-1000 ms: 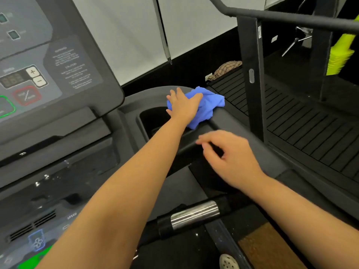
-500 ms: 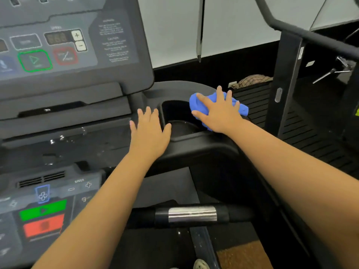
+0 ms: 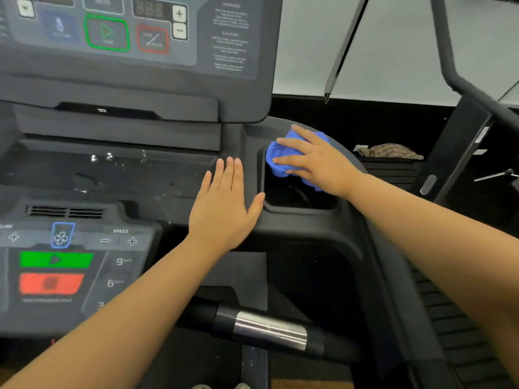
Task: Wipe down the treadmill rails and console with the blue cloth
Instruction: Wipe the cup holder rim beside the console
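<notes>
Wiping under way: right grip (image 3: 317,164), fingers spread, presses crumpled blue cloth (image 3: 276,158) under palm onto far rim of black cup-holder recess (image 3: 297,199). Left grip (image 3: 224,211) flat, empty, just left. Grey console panel (image 3: 140,51) and chrome-banded handrail (image 3: 269,329) likely left to wipe.

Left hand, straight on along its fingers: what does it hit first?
Likely the raised ledge under the display panel, just past the fingertips. The left hand lies flat on the console; depth is hard to judge.

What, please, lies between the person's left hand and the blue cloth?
In the head view, only the cup holder's dark left rim lies between the left hand and the blue cloth under the right hand; nothing else sits there.
</notes>
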`<action>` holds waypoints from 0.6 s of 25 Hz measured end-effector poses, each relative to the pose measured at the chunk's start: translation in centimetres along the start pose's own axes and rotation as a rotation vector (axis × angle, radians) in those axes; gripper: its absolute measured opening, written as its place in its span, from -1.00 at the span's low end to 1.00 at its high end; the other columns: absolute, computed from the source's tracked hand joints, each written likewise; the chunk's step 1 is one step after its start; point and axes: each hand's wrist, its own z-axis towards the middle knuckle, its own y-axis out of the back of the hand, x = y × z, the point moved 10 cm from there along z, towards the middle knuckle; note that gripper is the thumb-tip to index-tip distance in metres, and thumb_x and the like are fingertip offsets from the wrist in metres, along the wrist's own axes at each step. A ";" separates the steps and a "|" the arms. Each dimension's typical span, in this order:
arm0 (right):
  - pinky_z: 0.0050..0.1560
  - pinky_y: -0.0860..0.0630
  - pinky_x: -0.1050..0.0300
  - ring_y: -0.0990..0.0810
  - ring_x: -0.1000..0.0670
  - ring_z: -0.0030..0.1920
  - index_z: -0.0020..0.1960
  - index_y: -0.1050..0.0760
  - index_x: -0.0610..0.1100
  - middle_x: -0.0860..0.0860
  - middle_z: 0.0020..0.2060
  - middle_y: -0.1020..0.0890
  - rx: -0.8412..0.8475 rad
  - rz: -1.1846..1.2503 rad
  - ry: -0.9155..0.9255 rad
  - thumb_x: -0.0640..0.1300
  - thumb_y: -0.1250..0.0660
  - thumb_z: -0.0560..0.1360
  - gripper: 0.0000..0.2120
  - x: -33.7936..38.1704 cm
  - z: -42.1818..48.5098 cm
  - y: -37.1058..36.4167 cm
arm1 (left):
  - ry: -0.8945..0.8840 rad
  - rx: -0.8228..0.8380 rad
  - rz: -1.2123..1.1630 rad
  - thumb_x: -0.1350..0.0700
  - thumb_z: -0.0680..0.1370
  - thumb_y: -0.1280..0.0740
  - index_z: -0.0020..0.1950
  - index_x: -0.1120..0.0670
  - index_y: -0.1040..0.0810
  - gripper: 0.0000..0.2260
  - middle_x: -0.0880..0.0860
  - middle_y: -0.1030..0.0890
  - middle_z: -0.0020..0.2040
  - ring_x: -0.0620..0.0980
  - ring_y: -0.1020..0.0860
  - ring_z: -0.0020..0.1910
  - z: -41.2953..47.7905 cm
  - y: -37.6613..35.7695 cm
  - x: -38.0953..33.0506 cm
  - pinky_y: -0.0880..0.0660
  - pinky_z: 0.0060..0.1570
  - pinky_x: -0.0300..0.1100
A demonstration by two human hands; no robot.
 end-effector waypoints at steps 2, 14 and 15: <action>0.20 -0.47 -0.09 -0.50 -0.27 0.26 0.17 -0.61 -0.09 -0.09 0.21 -0.58 0.029 -0.061 0.138 -0.04 -0.13 0.54 -0.65 1.9 -0.3 -0.5 | -0.002 -0.019 -0.006 -0.25 0.48 0.29 0.56 0.17 0.11 -0.25 0.12 0.01 0.58 0.04 0.09 0.56 -0.1 0.1 0.0 0.12 0.49 -0.08; 0.22 -0.43 -0.04 -0.52 -0.14 0.14 0.33 -0.47 -0.10 -0.14 0.26 -0.43 0.477 0.113 -0.078 0.00 -0.24 0.57 -0.63 2.4 0.4 -7.2 | -0.034 -0.026 0.045 -0.22 0.48 0.28 0.56 0.11 0.04 -0.29 0.15 -0.01 0.57 0.07 0.07 0.56 -0.1 0.1 -0.2 0.11 0.49 -0.05; 0.29 -0.38 -0.04 -0.49 -0.15 0.22 0.36 -0.43 -0.09 -0.16 0.32 -0.43 0.537 0.128 -0.102 0.03 -0.19 0.59 -0.61 2.3 0.1 -7.3 | -0.038 -0.025 0.049 -0.22 0.48 0.29 0.56 0.11 0.04 -0.29 0.15 0.00 0.57 0.07 0.07 0.56 0.0 0.2 -0.2 0.11 0.48 -0.04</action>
